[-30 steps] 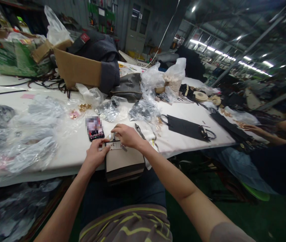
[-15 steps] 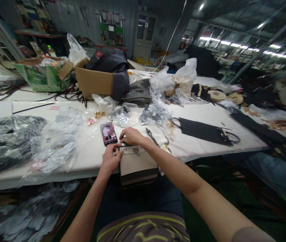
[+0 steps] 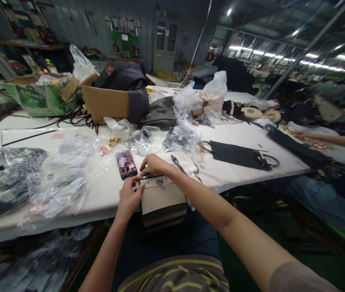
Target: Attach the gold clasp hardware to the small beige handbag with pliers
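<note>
A stack of flat brown and dark panels [image 3: 163, 199] lies at the table's front edge, with a white strip [image 3: 155, 182] bearing small metal fittings along its far side. My left hand [image 3: 130, 194] pinches the left end of that strip and the panel edge. Over the far left corner is my right hand [image 3: 155, 165], its fingers closed on something too small to make out. A phone [image 3: 127, 165] with a lit screen lies just beyond my left hand. Pliers [image 3: 178, 163] rest on the table right of my right hand.
Clear plastic bags [image 3: 69, 162] cover the left. Behind stand a cardboard box [image 3: 107, 104] of dark cloth and a green box [image 3: 41, 97]. A black panel with handles [image 3: 239, 155] lies right. Another person's arm [image 3: 330, 140] reaches in at the far right.
The view has turned slightly right, so the table's things sit further left. The other person's arm reaches further over the table. My hands keep nearly the same place on the stack.
</note>
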A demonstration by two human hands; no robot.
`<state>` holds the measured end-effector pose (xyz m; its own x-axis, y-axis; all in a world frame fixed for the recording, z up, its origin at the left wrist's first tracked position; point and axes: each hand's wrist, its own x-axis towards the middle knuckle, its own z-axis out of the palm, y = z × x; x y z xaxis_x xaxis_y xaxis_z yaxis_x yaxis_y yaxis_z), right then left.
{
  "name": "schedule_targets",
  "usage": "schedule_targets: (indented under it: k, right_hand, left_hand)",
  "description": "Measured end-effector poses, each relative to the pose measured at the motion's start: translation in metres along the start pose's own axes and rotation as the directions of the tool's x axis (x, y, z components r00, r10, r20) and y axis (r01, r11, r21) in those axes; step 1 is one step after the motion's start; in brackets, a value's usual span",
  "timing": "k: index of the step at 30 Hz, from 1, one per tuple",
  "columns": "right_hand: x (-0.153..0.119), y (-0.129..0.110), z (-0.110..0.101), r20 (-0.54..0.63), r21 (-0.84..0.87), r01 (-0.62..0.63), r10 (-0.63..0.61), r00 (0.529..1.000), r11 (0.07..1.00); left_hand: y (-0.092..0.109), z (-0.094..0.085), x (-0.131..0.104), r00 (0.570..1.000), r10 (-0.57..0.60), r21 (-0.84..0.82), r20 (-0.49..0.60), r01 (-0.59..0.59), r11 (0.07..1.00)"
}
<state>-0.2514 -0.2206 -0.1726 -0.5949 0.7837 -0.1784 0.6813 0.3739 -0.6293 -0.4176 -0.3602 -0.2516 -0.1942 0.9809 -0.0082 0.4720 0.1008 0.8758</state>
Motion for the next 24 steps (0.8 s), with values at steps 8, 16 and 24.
schedule_targets:
  k: [8, 16, 24]
  right_hand:
    - [-0.0012, -0.0035, -0.004, -0.024, -0.056, -0.02, 0.019, 1.0, 0.998]
    - [-0.005, -0.0031, -0.0054, -0.053, -0.019, -0.006, 0.005, 0.999, 1.0]
    - [0.0001, -0.0028, -0.01, 0.038, -0.04, -0.019, 0.02, 0.999, 0.999]
  left_hand:
    - [0.001, -0.0008, 0.0001, 1.0, 0.004, 0.006, 0.014, -0.004, 1.0]
    - [0.0004, -0.0019, -0.0003, 1.0, 0.008, 0.011, 0.021, -0.008, 1.0]
    - [-0.0037, 0.0021, 0.0018, 1.0, 0.027, -0.002, -0.007, -0.027, 1.0]
